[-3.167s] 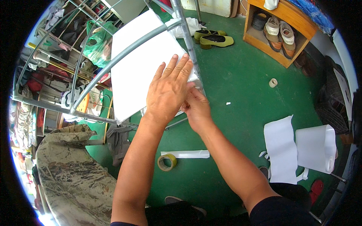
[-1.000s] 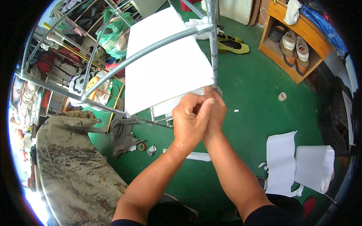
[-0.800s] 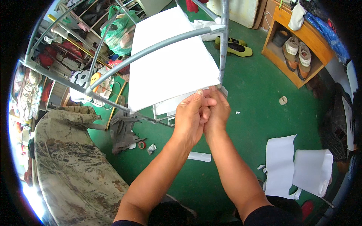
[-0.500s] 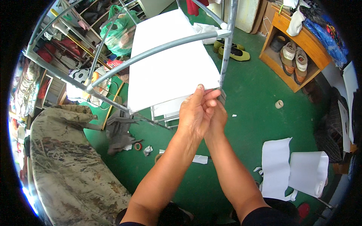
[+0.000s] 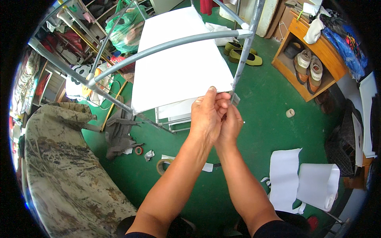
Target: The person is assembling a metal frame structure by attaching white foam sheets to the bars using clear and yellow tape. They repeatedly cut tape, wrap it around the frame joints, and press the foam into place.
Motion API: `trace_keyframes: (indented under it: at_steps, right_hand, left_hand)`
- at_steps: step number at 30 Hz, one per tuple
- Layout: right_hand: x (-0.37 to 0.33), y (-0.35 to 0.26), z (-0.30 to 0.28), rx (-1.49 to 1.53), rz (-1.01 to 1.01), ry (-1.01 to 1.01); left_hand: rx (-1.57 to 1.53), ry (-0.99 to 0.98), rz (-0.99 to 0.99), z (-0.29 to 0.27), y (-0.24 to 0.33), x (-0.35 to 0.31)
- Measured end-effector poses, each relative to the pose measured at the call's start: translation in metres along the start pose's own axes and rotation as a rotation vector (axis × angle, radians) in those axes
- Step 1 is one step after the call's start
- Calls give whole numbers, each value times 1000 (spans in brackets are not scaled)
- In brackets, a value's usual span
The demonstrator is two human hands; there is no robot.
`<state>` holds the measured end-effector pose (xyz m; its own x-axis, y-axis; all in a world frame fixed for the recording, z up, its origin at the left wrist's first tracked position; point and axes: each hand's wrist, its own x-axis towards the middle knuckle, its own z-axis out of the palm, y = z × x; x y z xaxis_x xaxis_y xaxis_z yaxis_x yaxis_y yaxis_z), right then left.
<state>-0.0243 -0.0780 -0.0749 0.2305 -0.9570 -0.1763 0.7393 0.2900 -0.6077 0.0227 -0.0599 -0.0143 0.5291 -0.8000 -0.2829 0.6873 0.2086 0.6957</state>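
A large white sheet point(image 5: 178, 67) lies across a grey metal tube frame point(image 5: 158, 49), its near right corner against an upright tube. At that corner my left hand point(image 5: 205, 117) has its thumb on the sheet's top by the near edge, fingers curled below. My right hand point(image 5: 230, 126) is pressed close beside it, fingertips bent together under the corner. What the right fingers pinch, if anything, is hidden. A small pale, see-through piece point(image 5: 235, 99) shows by the tube just past the right fingertips. Below the sheet, another white panel point(image 5: 178, 110) is partly visible on the frame.
On the green floor lie a tape roll point(image 5: 162, 166), a smaller red-rimmed roll point(image 5: 139, 150), a beige roll point(image 5: 290, 113) and white sheets point(image 5: 285, 178). A camouflage-covered piece point(image 5: 67, 158) stands left. Yellow-green shoes point(image 5: 250, 58) and a wooden shoe cabinet point(image 5: 329, 49) are beyond, right.
The view has shifted slightly, and the upright tube now leans further right in the picture. Both hands stay at the sheet's corner; the right fingertips have drawn in more tightly beneath it.
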Motion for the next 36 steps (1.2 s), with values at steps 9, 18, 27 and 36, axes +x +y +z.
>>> trace_keyframes:
  at_steps: [9, 18, 27, 36]
  right_hand:
    - [-2, -18, 11, -160, -66, -34]
    - [-4, -38, 42, -122, 52, -9]
    - [-4, -32, 46, -158, 120, 108]
    - [-11, -26, 58, -97, 141, 133]
  left_hand:
    - [6, -136, 33, -11, -4, 8]
    - [-4, -124, 15, -16, -6, 11]
    - [-33, 213, 117, -12, 12, -13]
    - [-99, 370, 236, -25, 30, -32]
